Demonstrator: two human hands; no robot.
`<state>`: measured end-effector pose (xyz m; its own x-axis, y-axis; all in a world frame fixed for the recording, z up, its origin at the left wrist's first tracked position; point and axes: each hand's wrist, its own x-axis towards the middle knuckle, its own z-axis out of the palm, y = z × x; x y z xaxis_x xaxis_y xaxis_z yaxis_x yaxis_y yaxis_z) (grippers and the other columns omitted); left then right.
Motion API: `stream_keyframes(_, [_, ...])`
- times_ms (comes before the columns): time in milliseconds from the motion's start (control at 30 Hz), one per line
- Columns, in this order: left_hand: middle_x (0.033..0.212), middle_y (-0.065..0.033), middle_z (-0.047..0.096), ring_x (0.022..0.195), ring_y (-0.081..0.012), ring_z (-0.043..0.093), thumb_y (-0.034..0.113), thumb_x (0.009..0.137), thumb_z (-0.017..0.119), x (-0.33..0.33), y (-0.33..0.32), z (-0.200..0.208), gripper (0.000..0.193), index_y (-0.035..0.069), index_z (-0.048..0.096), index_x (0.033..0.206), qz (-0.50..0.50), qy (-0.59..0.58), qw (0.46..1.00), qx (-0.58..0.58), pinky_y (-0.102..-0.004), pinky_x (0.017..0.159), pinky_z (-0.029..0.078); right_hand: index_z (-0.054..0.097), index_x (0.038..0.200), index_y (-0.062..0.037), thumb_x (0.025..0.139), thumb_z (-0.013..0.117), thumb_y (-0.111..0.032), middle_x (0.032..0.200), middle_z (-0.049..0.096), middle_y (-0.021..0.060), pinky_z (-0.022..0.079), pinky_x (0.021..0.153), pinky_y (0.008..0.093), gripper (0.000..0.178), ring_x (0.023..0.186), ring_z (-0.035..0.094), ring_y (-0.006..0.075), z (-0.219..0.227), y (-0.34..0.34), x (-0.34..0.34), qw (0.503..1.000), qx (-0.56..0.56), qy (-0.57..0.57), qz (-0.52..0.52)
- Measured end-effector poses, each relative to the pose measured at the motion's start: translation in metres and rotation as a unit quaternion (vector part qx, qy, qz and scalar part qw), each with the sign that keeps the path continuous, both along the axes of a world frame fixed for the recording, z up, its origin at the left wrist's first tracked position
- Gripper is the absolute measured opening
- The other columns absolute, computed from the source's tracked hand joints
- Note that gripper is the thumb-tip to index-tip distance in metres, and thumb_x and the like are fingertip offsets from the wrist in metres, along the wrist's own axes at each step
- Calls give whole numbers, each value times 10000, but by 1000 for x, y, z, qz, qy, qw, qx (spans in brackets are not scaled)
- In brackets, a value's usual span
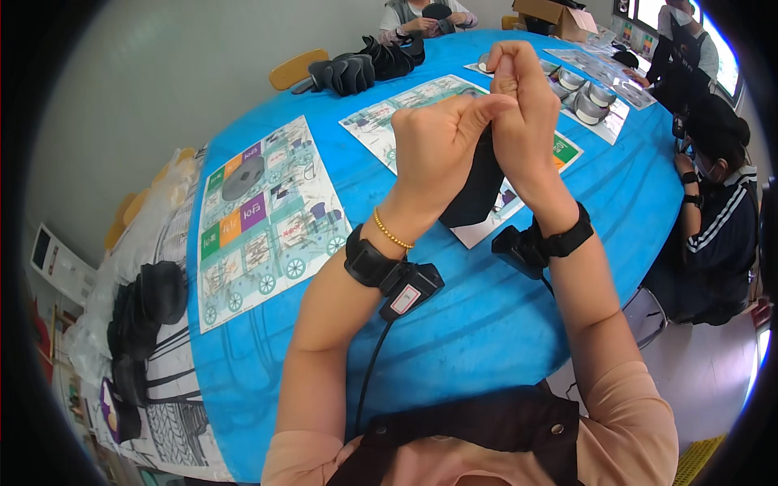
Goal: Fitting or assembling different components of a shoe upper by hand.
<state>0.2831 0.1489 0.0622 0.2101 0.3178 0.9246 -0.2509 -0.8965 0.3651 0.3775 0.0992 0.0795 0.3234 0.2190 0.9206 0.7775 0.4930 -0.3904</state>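
Both hands are raised over the blue table (pixel 486 324), wrists bent. Left hand (pixel 442 142) is fisted at nine o'clock of the right hand (pixel 523 105); both are clenched on a black fabric piece (pixel 478 190), hung beneath at six o'clock.

black piece (pixel 478 190) mostly hidden behind both fists, seated co-worker (pixel 717 202) cut by lens rim

Bare table (pixel 486 324) nr body — mats (pixel 267 219), stacked black pcs (pixel 356 71) beyond.
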Motion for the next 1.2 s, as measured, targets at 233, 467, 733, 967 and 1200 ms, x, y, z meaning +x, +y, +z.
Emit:
stream_keyframes(233, [454,-98,341,468,-179,267,533,860,601,-2,25,-7,628,-5,496,554,10,41,998,-37,-312,416,297,515,1004,-69,961,476,-81,606,490,110,352,444,306,59,459,466,176,-17,12,-4,1000,4,15,-12])
stream_keyframes(467, [518,-123,338,467,-191,313,567,912,501,2,23,-11,669,-21,489,592,-18,8,999,-27,-341,441,296,499,1066,-80,974,454,-71,571,476,81,354,436,311,103,452,487,186,-10,-4,-4,999,-17,-24,-41])
stream_keyframes(733, [480,-74,472,453,-141,464,650,918,390,-15,33,-7,746,3,545,580,-99,56,991,-73,-305,458,363,514,1084,-80,994,417,-130,530,441,67,304,447,297,141,450,450,145,-16,-8,-5,994,-97,45,1])
stream_keyframes(967, [489,-51,325,469,-92,299,469,886,612,-24,12,-1,581,22,448,554,18,53,998,35,-285,408,251,535,1112,-106,964,473,-155,610,519,126,360,487,316,168,500,500,223,9,-14,-13,998,-65,15,-22])
stream_keyframes(1200, [549,-28,227,532,-92,239,550,877,586,-40,33,12,666,14,350,559,-62,-67,992,-91,-292,434,199,604,915,-39,901,589,-371,766,533,-1,377,734,260,333,770,476,102,-4,-11,7,907,-251,87,326])
